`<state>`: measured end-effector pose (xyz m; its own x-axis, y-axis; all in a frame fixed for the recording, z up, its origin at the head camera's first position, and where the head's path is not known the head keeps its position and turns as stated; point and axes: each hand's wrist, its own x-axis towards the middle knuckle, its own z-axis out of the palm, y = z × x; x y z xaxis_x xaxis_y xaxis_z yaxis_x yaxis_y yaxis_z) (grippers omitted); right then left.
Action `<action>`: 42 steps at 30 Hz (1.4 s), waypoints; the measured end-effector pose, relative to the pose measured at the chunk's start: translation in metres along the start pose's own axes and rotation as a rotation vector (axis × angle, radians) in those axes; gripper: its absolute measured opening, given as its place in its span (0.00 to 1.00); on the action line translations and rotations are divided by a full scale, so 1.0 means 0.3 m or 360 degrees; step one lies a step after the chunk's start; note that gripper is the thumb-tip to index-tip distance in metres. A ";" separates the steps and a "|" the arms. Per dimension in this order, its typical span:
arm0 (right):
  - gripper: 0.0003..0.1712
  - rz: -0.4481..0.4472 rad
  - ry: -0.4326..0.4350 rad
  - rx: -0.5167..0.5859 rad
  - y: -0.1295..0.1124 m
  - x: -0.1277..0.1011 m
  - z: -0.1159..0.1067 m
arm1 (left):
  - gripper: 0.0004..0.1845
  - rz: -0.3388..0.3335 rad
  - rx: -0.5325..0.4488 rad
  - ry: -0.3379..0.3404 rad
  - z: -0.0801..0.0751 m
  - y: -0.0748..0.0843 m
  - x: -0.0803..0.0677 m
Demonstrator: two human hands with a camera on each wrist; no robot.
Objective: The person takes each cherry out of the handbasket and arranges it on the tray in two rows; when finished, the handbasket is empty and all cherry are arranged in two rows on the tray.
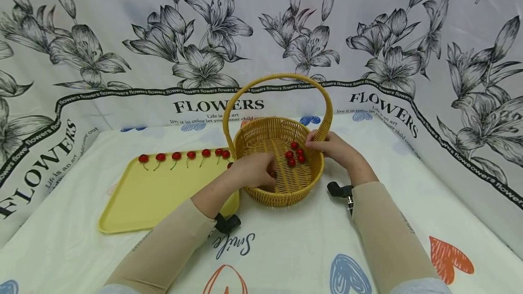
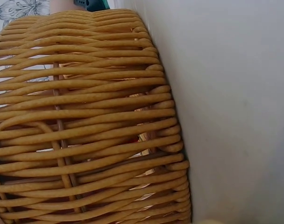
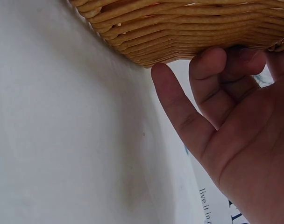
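1. Two hands work at the wicker basket [image 1: 282,167], which stands on the white printed cloth [image 1: 286,248]; all places below are given relative to this basket.
2. Left hand [image 1: 253,169] reaches over the near-left rim, fingers curled down toward the basket floor. Whether they pinch anything I cannot tell; the hand hides its own fingertips.
3. Right hand [image 1: 333,146] rests on the right rim by the handle's foot. In the right wrist view its fingers [image 3: 212,79] are curled against the weave, little finger held apart.
4. Loose cherries [image 1: 295,154], red, lie inside on the floor, right of centre, between the two hands.
5. Yellow tray [image 1: 155,198] lies just left of the basket, touching or nearly so; a cherry row [image 1: 184,155] lines its far edge.
6. Arched handle [image 1: 278,80] stands upright above the basket.
7. Flower-print backdrop [image 1: 122,35] hangs behind.
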<state>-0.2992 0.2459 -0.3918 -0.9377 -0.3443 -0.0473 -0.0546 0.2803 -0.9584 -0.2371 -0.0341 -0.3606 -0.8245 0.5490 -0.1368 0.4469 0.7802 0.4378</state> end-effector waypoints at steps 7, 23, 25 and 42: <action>0.20 0.0010 -0.0001 0.0004 -0.002 -0.001 0.004 | 0.12 0.0082 0.0035 0.0058 0.005 -0.012 -0.002; 0.15 0.0023 0.0004 0.0000 -0.004 0.001 0.008 | 0.13 0.0405 -0.0297 0.0138 -0.027 -0.033 -0.001; 0.15 0.0023 0.0000 0.0001 -0.006 0.002 0.009 | 0.15 0.0416 -0.0359 0.0163 -0.045 -0.036 -0.010; 0.15 0.0017 -0.0003 -0.0013 0.009 0.004 -0.001 | 0.13 0.0575 -0.0636 0.0320 -0.210 0.014 -0.152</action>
<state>-0.3005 0.2465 -0.3944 -0.9376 -0.3430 -0.0580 -0.0475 0.2914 -0.9554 -0.2196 -0.0748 -0.2965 -0.7112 0.6614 0.2383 0.5788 0.3585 0.7324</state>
